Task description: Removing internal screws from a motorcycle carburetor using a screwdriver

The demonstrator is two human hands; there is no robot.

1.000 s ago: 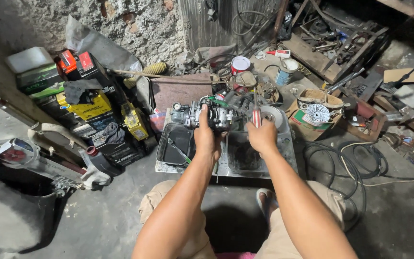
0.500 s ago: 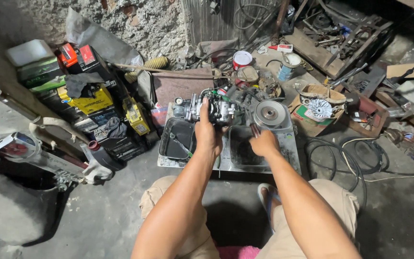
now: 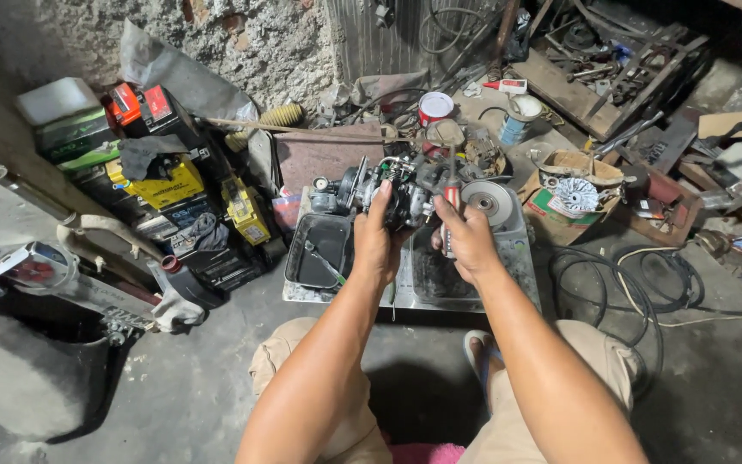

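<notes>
A small greasy engine assembly (image 3: 392,187) rests on a flat metal tray (image 3: 508,271) on the concrete floor. My left hand (image 3: 377,243) grips the engine's near side. My right hand (image 3: 467,238) is closed around a red-handled tool (image 3: 451,206) held upright beside the engine. A round pulley disc (image 3: 489,199) lies just right of that hand. A dark rectangular pan (image 3: 319,252) with a small tool in it occupies the tray's left part.
Stacked batteries and boxes (image 3: 161,185) stand at the left, with a scooter part (image 3: 40,271) nearer. A red-lidded can (image 3: 434,108), a cardboard box holding a fan-shaped part (image 3: 574,194), coiled black cable (image 3: 637,275) and scrap metal fill the back and right.
My right hand has risen and moved left toward the engine, with the red-handled tool now upright beside it. The left hand keeps its grip on the engine.
</notes>
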